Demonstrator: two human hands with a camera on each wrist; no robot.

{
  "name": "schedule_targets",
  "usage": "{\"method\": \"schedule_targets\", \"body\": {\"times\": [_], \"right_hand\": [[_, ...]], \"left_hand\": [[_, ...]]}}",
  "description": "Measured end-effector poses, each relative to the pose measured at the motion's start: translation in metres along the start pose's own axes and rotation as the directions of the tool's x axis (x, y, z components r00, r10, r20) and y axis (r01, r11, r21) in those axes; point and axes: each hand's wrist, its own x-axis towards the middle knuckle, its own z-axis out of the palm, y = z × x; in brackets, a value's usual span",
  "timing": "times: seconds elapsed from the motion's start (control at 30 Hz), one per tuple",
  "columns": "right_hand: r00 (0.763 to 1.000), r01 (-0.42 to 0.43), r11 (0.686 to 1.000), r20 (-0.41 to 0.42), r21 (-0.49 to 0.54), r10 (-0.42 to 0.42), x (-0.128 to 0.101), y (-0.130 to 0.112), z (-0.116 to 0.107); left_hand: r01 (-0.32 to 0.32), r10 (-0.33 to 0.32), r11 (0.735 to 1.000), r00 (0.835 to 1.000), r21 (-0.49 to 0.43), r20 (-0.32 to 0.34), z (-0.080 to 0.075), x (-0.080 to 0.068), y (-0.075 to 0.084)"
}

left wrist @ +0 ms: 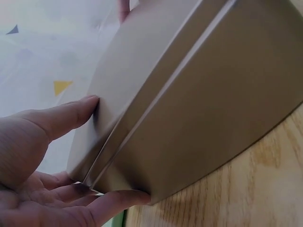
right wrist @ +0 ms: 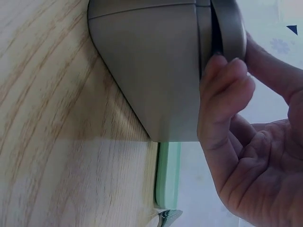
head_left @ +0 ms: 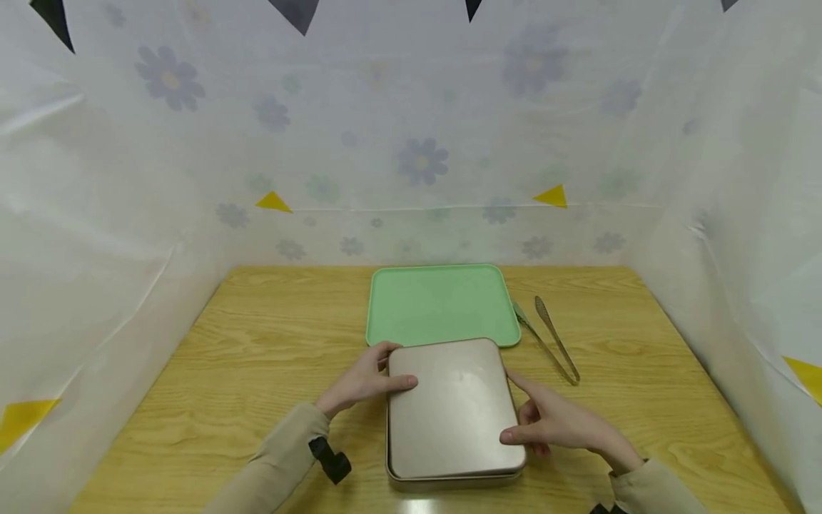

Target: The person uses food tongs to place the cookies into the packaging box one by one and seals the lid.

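Seemingly at the very start of lifting a lid, two hands frame a champagne-coloured metal tin point(head_left: 452, 410) in the lower centre of the head view, where it sits on the wooden desk point(head_left: 257, 371). The lid point(head_left: 449, 400) is on the tin, though the right wrist view shows a narrow dark gap under the lid's rim, so it appears only just loosened; getting it fully off looks like the work left.

The left hand point(head_left: 367, 378) lies against the tin's upper-left corner, thumb stretched over the top of the lid and the other fingers point(left wrist: 118, 201) tucked along the side beneath the rim, so its grip spans the lid's edge from above and below. The right hand point(head_left: 555, 425) is at the tin's lower-right edge; in the right wrist view its fingertips point(right wrist: 227, 71) curl up against the lid's rim from below, with the thumb behind the rim. Each grip holds nothing but that rim, pinched between thumb and fingers, and the tin lies squarely between the two.

Just beyond the tin, toward the upper middle of the frame, lies a pale green tray point(head_left: 442, 303), the tin's far edge overlapping it. Metal tongs point(head_left: 549, 339) lie to the right of the tray, untouched. A flower-patterned sheet point(head_left: 417, 143) fills the background.
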Motion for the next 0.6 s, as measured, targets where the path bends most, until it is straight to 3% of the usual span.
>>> {"method": "schedule_targets", "body": {"times": [0.6], "right_hand": [[0.999, 0.026, 1.000, 0.020, 0.016, -0.026, 0.0007, 0.0025, -0.0019]], "left_hand": [[0.004, -0.006, 0.999, 0.998, -0.032, -0.059, 0.0031, -0.0040, 0.0029]]}}
